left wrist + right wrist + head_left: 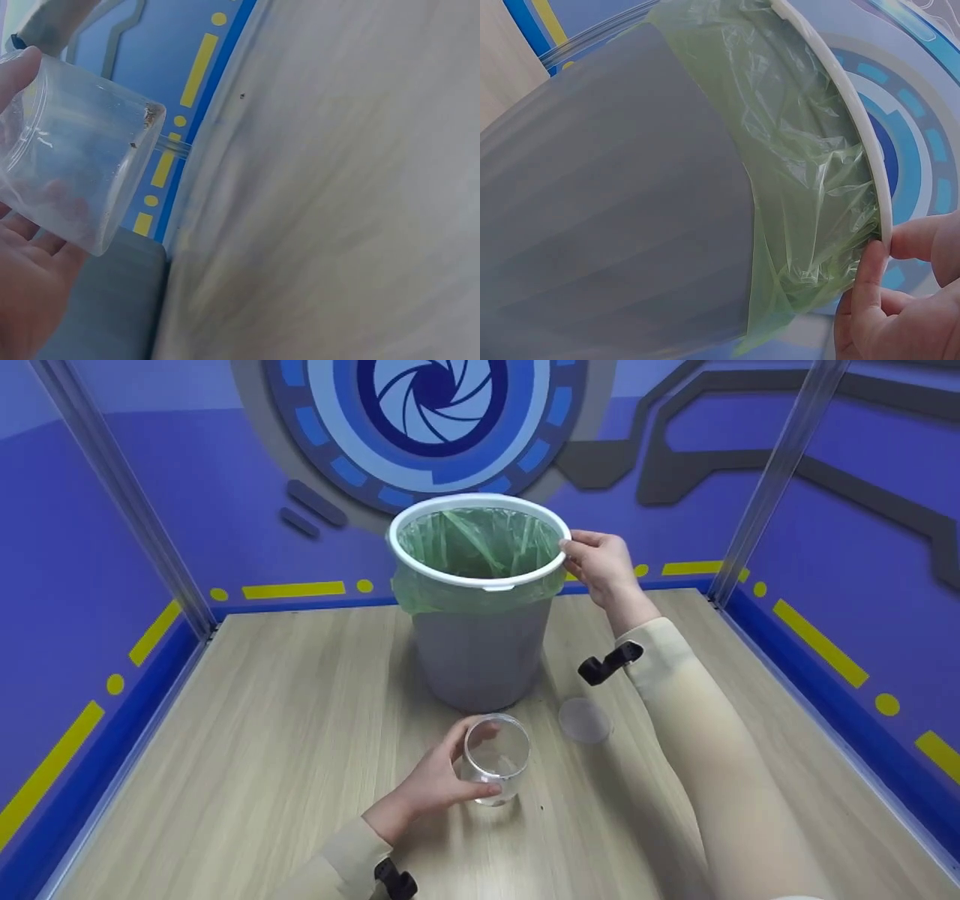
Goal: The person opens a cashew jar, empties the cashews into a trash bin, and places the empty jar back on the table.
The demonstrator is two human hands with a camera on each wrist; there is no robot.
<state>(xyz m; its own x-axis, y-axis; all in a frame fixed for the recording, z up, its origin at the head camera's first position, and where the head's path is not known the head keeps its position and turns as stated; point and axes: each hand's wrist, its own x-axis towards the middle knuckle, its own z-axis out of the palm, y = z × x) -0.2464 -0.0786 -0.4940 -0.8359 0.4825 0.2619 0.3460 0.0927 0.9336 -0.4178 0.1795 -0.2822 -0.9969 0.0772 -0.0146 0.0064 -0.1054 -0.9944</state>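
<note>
The left hand (431, 784) is gripping the cup (495, 757) near the tabletop's (262, 735) front edge, mouth tilted up. The bin (480, 607) is standing just beyond it, the right hand (600, 566) pinching its rim.

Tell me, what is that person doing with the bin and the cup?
A person is at a wooden table. Their right hand pinches the white rim of a grey bin lined with a green bag. Their left hand grips a clear plastic cup just in front of the bin. A small round lid lies on the table beside the cup.
</note>
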